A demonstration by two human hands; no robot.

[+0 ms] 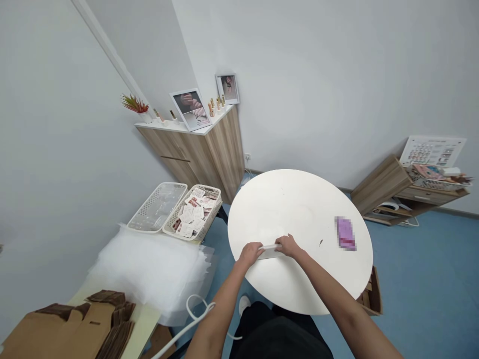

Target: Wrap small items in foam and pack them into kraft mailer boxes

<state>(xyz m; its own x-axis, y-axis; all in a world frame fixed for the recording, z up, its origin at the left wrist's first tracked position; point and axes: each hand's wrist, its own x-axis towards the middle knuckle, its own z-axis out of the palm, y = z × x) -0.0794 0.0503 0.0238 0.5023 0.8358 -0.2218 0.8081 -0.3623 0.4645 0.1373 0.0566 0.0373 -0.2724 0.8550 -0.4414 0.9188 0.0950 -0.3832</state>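
Left hand [250,253] and right hand [288,245] pinching opposite ends of white strip [269,251] on round table [299,209]; purple packet [345,233] lying blurred, unreadable.

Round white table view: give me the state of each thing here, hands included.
Left hand: gripping one end of a white strip
Right hand: gripping the strip's other end
Card basket: full of loose printed cards
Clear plastic sheets: piled flat
Cardboard box blanks: flattened, stacked
Purple item: lying on the table, blurred
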